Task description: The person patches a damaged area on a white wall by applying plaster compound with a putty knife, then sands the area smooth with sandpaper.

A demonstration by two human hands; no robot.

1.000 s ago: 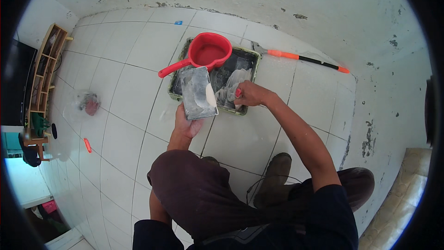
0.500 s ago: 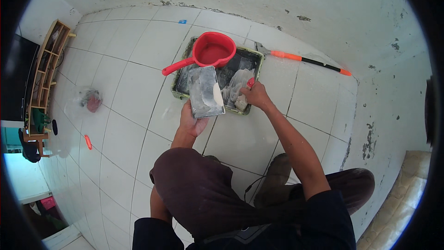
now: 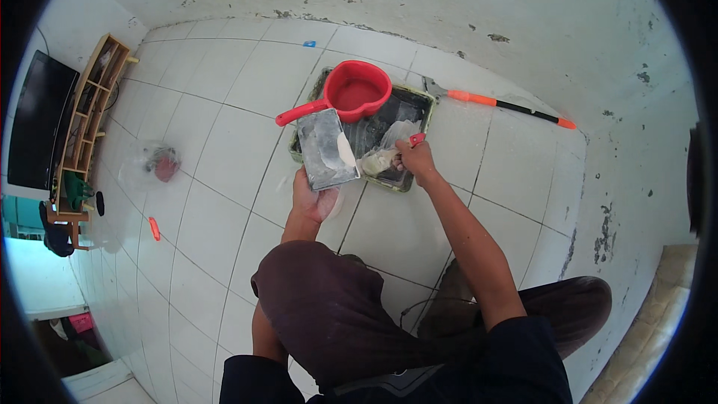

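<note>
My left hand (image 3: 313,200) is closed under the near end of a flat grey rectangular plastering board (image 3: 321,155) smeared with putty, a pale strip of it along the right edge. My right hand (image 3: 416,160) grips a putty knife by its red handle (image 3: 417,139); its blade is hidden under a lump of whitish putty (image 3: 378,161). This lump hangs at the board's lower right corner, over a black tray (image 3: 404,184) with a yellowish, stained rim. More pale putty lies in the tray beside my right hand. A red saucepan-shaped dipper (image 3: 357,88) rests across the tray's far side, handle pointing left.
A long-handled scraper (image 3: 516,107) in orange and black lies right of the tray, near the peeling wall (image 3: 598,202). To the left are a clear plastic bag (image 3: 161,164), an orange object (image 3: 154,229) and a wooden shelf (image 3: 86,105). A mattress-like pad (image 3: 647,314) stands at the right.
My right hand has drawn the putty knife and its putty lump toward the board's corner. The board has shifted slightly left relative to the tray. The whole view has moved a little.
</note>
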